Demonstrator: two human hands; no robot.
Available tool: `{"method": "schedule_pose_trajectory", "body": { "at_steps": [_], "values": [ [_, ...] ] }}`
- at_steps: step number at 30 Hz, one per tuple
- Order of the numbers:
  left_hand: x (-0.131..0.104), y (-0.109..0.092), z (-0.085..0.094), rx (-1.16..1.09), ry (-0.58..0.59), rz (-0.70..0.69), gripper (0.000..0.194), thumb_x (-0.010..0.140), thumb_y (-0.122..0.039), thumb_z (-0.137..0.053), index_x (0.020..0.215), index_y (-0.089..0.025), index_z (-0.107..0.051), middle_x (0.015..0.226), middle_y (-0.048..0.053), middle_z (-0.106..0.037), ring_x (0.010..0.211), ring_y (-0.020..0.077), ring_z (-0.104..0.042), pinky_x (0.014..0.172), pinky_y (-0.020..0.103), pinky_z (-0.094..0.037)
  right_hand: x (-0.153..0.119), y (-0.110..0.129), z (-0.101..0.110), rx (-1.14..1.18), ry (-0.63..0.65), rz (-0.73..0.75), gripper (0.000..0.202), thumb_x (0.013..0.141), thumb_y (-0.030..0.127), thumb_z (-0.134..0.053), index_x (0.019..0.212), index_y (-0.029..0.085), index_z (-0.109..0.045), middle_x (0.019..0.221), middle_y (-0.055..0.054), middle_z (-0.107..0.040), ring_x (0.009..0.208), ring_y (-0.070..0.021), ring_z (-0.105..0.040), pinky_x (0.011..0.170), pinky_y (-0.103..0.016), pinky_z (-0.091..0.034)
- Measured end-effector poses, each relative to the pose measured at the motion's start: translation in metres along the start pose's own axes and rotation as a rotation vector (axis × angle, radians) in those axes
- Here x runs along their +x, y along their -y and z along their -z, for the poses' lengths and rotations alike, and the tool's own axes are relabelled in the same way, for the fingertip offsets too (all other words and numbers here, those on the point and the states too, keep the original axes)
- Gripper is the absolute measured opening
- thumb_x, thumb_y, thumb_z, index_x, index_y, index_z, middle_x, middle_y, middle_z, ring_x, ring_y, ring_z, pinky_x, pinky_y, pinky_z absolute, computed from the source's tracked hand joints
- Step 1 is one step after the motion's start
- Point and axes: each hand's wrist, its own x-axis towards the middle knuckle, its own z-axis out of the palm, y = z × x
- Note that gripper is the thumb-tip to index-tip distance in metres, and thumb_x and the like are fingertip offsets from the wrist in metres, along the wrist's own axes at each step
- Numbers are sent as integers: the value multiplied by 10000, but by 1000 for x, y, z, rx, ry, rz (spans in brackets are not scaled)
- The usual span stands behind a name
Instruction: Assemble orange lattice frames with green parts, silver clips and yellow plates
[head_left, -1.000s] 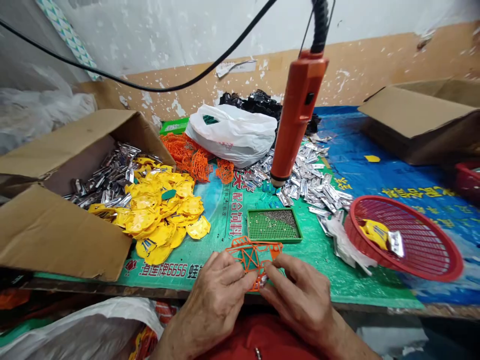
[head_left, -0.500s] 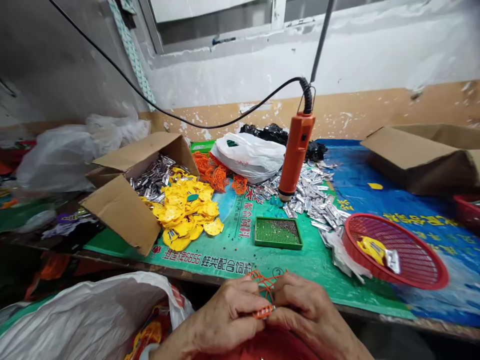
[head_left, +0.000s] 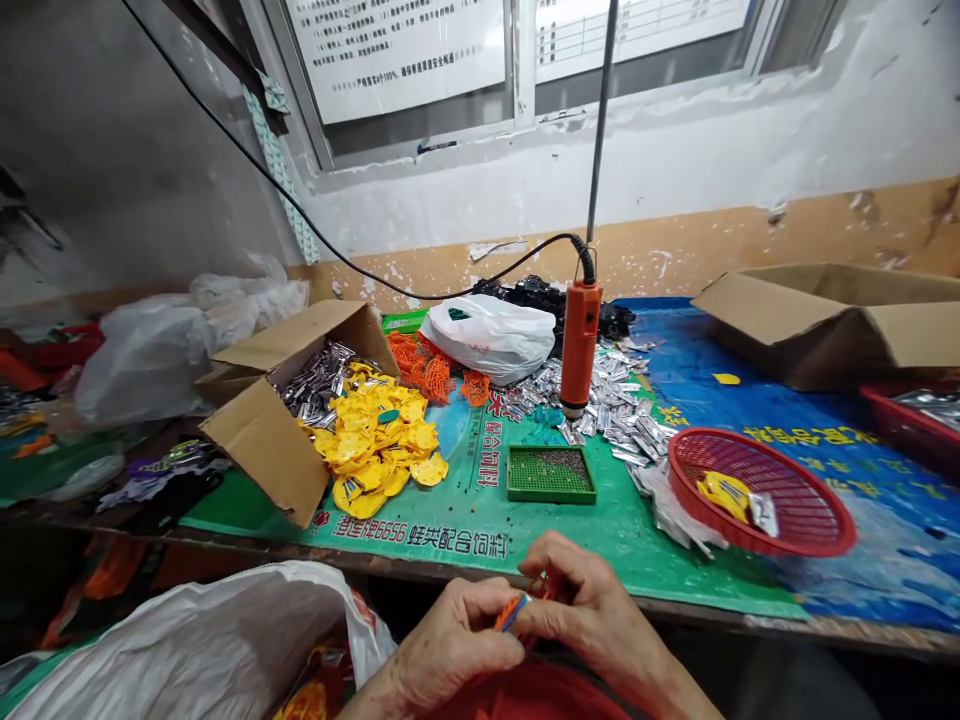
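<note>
Over the near edge of the table, my left hand (head_left: 459,640) pinches a small orange and blue piece (head_left: 511,613) between thumb and fingers. My right hand (head_left: 581,605) is closed close beside it, its bent fingers on a bit of orange that they mostly cover. Whether both bits belong to one thing I cannot tell. Beyond the hands lies a green tray (head_left: 551,493) with tiny dark pieces in it. Above and behind the tray hangs an orange electric screwdriver (head_left: 580,345), tip down, touched by neither hand.
A cardboard box (head_left: 270,445) spills yellow pieces (head_left: 382,440) and silver strips on the left. Orange netting (head_left: 427,370) and a white plastic bag (head_left: 491,335) lie behind. To the right stand a red basket (head_left: 795,495) and another cardboard box (head_left: 780,330). A white sack (head_left: 225,640) gapes at lower left.
The view has tilted up. My right hand has risen a little, and its fingers are more bent. Orange strands that stretched above the hands are now mostly hidden; the small piece has turned, showing blue.
</note>
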Motion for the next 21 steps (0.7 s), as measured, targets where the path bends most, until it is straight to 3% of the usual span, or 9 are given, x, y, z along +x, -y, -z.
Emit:
{"method": "schedule_pose_trajectory", "body": {
  "at_steps": [3, 8, 11, 15, 17, 19, 21],
  "values": [
    [10, -9, 0, 119, -19, -23, 41, 629, -132, -517, 616, -163, -542, 696, -20, -396, 737, 148, -395, 690, 284, -267, 6, -5, 5, 34, -23, -10, 169, 669, 216, -740, 751, 190, -594, 730, 43, -479, 586, -90, -437, 510, -206, -376],
    [33, -26, -1, 206, -29, -42, 91, 618, -168, -515, 560, -178, -446, 659, -26, -374, 705, 147, -372, 673, 281, -253, 16, -18, 18, 81, -131, 37, 201, 654, 235, -748, 818, 209, -635, 790, 21, -523, 651, -122, -499, 537, -215, -423],
    [46, -29, 0, 149, -59, -10, 51, 625, -161, -518, 578, -171, -501, 681, -25, -394, 698, 140, -378, 660, 275, -258, 28, -26, 26, 22, -184, 68, 246, 653, 256, -756, 870, 212, -646, 844, 2, -566, 683, -139, -547, 555, -227, -466],
    [57, -28, 8, -116, -209, 108, 104, 671, -229, -586, 597, -156, -574, 631, -37, -370, 605, 108, -314, 594, 259, -246, 49, -24, 51, -134, -227, 80, 442, 675, 308, -759, 1083, 243, -603, 882, -7, -591, 663, -144, -573, 531, -245, -496],
    [58, -26, 17, -291, -298, 154, 155, 668, -297, -650, 677, -142, -649, 606, -34, -422, 575, 100, -322, 576, 251, -257, 61, -15, 74, -207, -328, 129, 478, 729, 375, -718, 1166, 259, -563, 882, -18, -576, 637, -148, -563, 503, -265, -491],
    [57, -24, 28, -420, -369, 177, 258, 639, -342, -708, 779, -125, -703, 622, -7, -526, 570, 106, -393, 585, 251, -301, 79, -4, 101, -318, -546, 220, 490, 740, 427, -708, 1183, 271, -565, 914, -32, -567, 641, -155, -550, 585, -329, -517],
    [55, -21, 39, -492, -407, 182, 328, 608, -366, -746, 815, -113, -723, 657, 30, -606, 588, 128, -476, 609, 264, -354, 104, 7, 123, -415, -690, 273, 574, 702, 466, -735, 1218, 283, -562, 1132, -81, -528, 837, -218, -585, 712, -407, -526]
  ]
}}
